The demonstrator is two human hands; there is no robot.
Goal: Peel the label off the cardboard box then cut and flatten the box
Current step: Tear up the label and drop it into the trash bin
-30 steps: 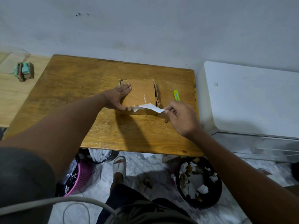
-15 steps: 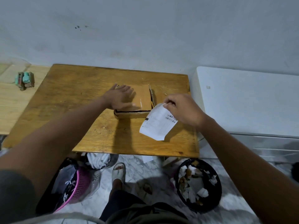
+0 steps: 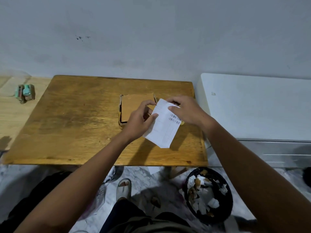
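Note:
A small flat brown cardboard box lies on the wooden table, right of centre. A white label with barcodes is off the box and hangs in the air just in front of it. My left hand pinches the label's left edge. My right hand grips its upper right part, with fingers over the top. Both hands hover above the box's near right corner and hide it. The green cutter seen earlier is hidden behind my right hand.
A black bin with paper and cardboard scraps stands on the floor at the right, below the table edge. A white cabinet adjoins the table's right side. A small green object sits on the lighter surface at the left. My sandalled foot is under the table.
The label came fully off the box in my right hand. My left hand left the box top and took hold of the label's left edge. The view tilted down slightly.

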